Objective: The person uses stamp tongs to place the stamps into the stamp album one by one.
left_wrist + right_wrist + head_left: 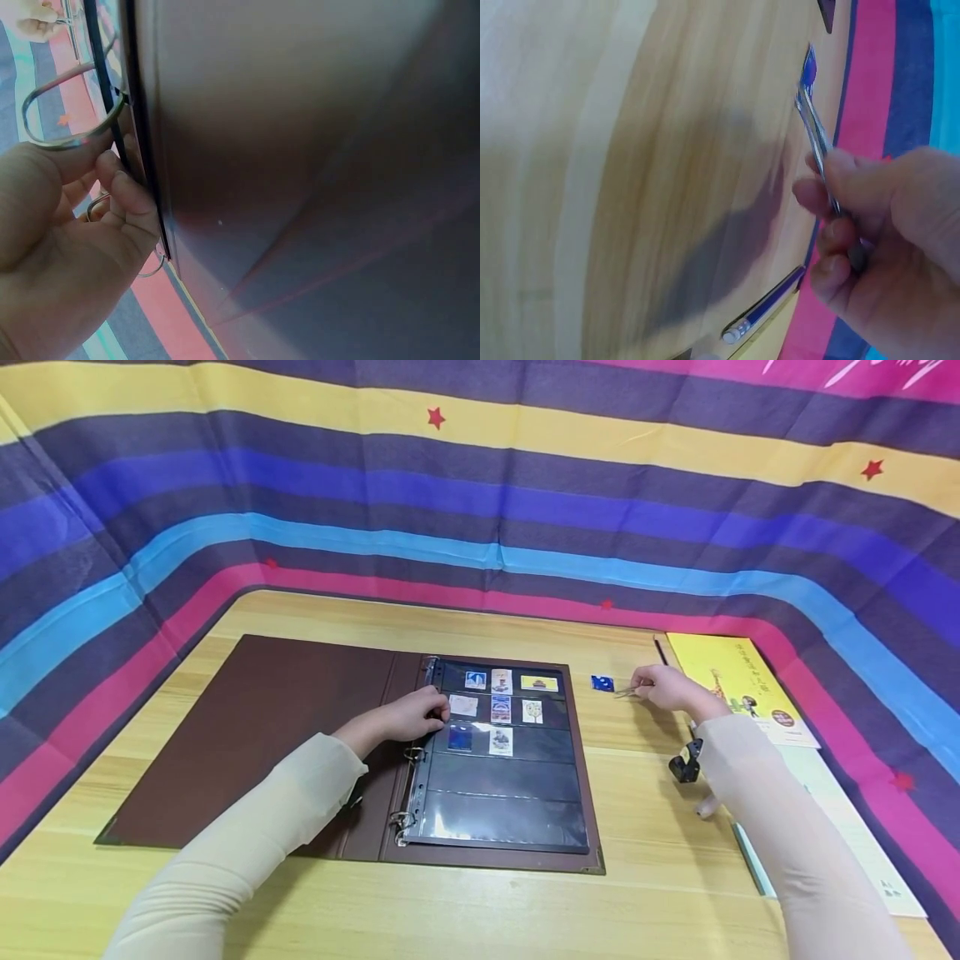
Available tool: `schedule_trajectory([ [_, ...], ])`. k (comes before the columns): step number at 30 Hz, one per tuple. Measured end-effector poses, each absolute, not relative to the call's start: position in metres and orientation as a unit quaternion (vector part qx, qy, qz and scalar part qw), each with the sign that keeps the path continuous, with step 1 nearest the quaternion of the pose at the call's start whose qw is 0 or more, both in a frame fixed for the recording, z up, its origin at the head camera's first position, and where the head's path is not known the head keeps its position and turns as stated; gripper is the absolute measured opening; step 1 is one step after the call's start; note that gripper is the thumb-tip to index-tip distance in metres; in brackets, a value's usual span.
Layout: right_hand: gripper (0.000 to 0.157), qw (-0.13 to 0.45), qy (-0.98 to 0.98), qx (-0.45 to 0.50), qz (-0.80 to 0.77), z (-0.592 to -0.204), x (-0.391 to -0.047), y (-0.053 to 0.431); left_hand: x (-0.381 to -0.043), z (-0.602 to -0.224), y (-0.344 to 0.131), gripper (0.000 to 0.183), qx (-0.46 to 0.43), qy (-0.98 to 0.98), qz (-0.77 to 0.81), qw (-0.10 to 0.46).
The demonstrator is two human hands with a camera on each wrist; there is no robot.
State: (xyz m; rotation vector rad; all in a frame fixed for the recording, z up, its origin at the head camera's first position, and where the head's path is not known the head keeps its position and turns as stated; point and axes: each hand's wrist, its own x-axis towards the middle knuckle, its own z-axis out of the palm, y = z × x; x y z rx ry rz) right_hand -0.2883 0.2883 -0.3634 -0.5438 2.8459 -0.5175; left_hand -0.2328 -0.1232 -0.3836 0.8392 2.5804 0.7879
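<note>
My left hand [408, 720] is at the ring side of a black stamp album page [502, 777], its curled fingers pinching the page edge close to a metal ring [71, 105]. The page lies in an open brown binder [300, 718]. Several stamps sit in its upper rows, among them a dark blue stamp [461, 738] and a grey-white stamp [501, 742]. To the right of the binder, my right hand [663, 687] holds metal tweezers [815, 135] between thumb and fingers. At the tweezers' tips is a blue stamp [602, 682], seen nearly edge-on in the right wrist view.
A yellow booklet [738, 685] and a pale green-white pad [847, 827] lie at the right. A dark pencil [765, 304] rests beside the booklet. Some small black object [685, 762] sits near my right forearm. A striped cloth [495, 485] hangs behind the wooden table [517, 910].
</note>
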Motion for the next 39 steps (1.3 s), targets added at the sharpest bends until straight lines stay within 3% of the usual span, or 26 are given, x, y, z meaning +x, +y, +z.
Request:
schedule_trajectory([
  [18,0.006,0.023,0.983,-0.132,-0.128,-0.365,-0.287,0.27,-0.233,-0.384,-0.123,0.006,0.299,0.903,0.269,0.152],
  [39,0.013,0.037,0.987,-0.106,-0.113,-0.368,-0.289,0.263,-0.233,-0.385,-0.123,0.006,0.299,0.902,0.274,0.147],
])
